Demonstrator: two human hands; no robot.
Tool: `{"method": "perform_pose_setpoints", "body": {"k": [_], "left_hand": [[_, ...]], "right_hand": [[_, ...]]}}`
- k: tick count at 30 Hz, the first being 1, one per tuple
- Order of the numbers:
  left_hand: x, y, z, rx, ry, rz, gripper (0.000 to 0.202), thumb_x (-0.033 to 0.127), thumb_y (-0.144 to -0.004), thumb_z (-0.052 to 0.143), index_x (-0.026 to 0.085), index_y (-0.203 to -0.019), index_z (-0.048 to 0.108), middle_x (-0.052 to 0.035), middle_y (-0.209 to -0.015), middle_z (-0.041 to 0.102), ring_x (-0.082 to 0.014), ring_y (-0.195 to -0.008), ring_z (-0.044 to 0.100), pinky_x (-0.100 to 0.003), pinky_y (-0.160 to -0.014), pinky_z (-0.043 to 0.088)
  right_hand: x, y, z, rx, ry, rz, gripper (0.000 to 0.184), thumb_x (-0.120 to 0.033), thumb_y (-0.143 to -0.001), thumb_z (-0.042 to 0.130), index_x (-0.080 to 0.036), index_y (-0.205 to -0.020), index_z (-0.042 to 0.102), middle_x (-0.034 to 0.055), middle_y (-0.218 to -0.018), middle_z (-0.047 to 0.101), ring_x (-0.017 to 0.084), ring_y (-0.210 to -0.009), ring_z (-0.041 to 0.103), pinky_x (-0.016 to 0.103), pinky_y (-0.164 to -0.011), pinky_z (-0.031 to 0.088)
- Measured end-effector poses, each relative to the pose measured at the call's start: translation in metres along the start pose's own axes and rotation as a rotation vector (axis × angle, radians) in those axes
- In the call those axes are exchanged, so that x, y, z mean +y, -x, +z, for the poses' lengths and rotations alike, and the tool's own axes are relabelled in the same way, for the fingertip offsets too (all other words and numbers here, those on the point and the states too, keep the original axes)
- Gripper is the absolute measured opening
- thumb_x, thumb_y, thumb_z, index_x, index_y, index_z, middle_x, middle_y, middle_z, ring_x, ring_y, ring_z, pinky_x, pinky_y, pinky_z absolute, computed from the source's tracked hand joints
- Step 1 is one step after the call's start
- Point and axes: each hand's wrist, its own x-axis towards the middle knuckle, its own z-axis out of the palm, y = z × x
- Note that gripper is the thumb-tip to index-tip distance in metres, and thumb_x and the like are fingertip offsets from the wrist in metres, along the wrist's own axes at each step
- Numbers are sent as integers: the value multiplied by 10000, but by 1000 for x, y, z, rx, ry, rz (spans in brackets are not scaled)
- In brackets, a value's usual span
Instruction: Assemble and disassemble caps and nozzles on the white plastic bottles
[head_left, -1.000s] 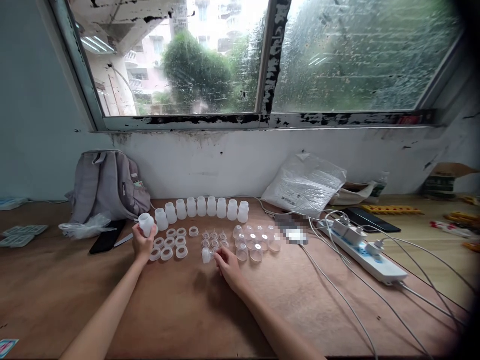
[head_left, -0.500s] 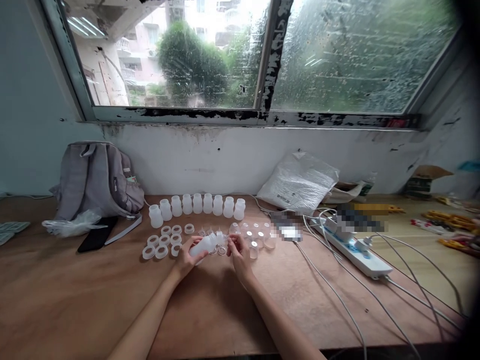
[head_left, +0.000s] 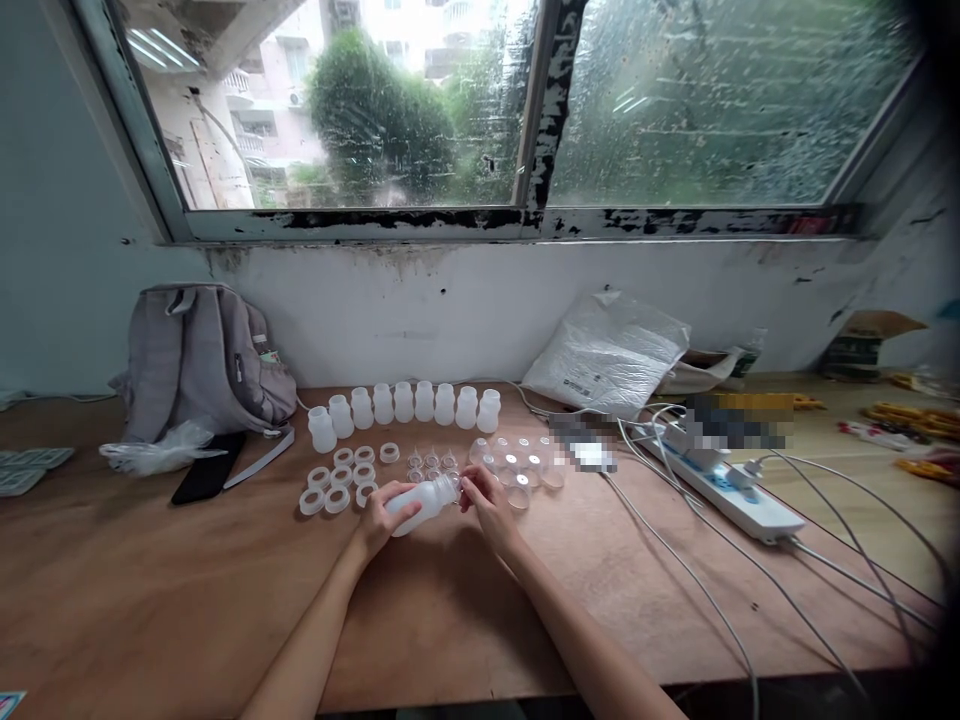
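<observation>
My left hand (head_left: 377, 522) is closed round a small white plastic bottle (head_left: 421, 501), held tilted with its neck pointing right. My right hand (head_left: 486, 502) pinches a small clear part at the bottle's neck; the part is mostly hidden by the fingers. Behind the hands on the wooden table (head_left: 187, 590) lie a row of several white bottles (head_left: 405, 403), a group of white rings (head_left: 339, 482), several small clear nozzles (head_left: 430, 463) and clear domed caps (head_left: 517, 467).
A grey backpack (head_left: 202, 362) leans on the wall at left, with a black phone (head_left: 199, 481) and crumpled plastic (head_left: 154, 456) beside it. A white plastic bag (head_left: 609, 355), a power strip (head_left: 731, 483) and trailing cables (head_left: 697, 600) occupy the right side.
My left hand carried a bottle from the left end of the row to the middle. My right hand picked up a small clear part and brought it to the bottle's neck.
</observation>
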Motion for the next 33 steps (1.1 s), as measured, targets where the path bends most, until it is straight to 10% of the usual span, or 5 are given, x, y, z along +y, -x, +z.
{"method": "perform_pose_setpoints", "body": {"k": [25,33], "left_hand": [[6,0,0,-93,189,-122,377,407,-686,570,127,-922,663,-68,-814,647,-182,-709,567,-239,-592,417],[5,-2,0,-93,275,-174,421,432,-700,546,103,-943,644,-68,-771,643,-166,-665,557,-225,-537,396]], "right_hand": [[-1,-3,-3,14,115,42,421,-463,-754,493,-192,-474,334,-80,-389,280,54,-340,303,197,-346,205],[-17,0,2,-181,-122,171,428,-391,-669,624,-214,-1045,520,3,-786,549,116,-604,549,224,-462,470]]}}
